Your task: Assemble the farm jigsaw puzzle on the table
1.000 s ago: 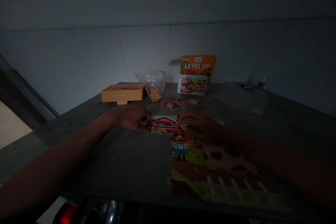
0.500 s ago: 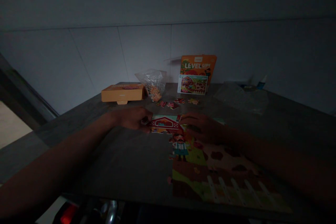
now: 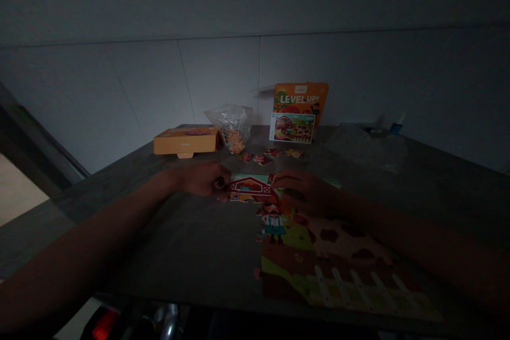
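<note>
A partly assembled farm puzzle lies on the grey table, showing a farmer, a cow and a white fence. Its upper left part is a red barn section. At that section's left end, my left hand is closed with the fingertips pinched on the barn section's edge. My right hand rests over the puzzle's top, right of the barn, its fingers spread and lying flat on the pieces. Several loose pieces lie behind the barn section.
An orange box sits at the back left, beside a clear bag of pieces. A picture card leans on an upright orange "LEVEL UP!" board. Clear plastic packaging lies at the back right.
</note>
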The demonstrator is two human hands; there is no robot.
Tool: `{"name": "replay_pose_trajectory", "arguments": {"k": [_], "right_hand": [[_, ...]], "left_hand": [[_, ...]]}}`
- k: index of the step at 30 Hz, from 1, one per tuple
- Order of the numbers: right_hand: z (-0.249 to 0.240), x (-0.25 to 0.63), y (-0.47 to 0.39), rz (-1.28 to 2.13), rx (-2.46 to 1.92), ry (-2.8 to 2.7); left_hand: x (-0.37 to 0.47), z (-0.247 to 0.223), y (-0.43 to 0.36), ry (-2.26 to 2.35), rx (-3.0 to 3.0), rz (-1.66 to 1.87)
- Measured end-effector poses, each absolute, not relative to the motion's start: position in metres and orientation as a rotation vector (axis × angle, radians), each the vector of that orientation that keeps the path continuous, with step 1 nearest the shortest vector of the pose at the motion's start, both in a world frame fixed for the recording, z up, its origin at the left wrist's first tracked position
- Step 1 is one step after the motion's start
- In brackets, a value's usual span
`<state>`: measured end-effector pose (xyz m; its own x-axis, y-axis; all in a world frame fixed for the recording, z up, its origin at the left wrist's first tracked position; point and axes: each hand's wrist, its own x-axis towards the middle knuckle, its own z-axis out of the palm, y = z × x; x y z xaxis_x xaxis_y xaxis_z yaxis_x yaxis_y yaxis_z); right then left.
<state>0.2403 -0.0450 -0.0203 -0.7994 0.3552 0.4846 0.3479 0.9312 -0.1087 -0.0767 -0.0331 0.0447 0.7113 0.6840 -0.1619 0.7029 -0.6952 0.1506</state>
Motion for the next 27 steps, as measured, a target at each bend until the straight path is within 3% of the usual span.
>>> {"name": "replay_pose_trajectory", "arguments": {"k": [27], "right_hand": [[-0.0196, 0.2405, -0.0451, 0.020, -0.520, -2.596]], "left_hand": [[-0.0744, 0.0347, -0.0315, 0.733, 2.806, 0.072]]}}
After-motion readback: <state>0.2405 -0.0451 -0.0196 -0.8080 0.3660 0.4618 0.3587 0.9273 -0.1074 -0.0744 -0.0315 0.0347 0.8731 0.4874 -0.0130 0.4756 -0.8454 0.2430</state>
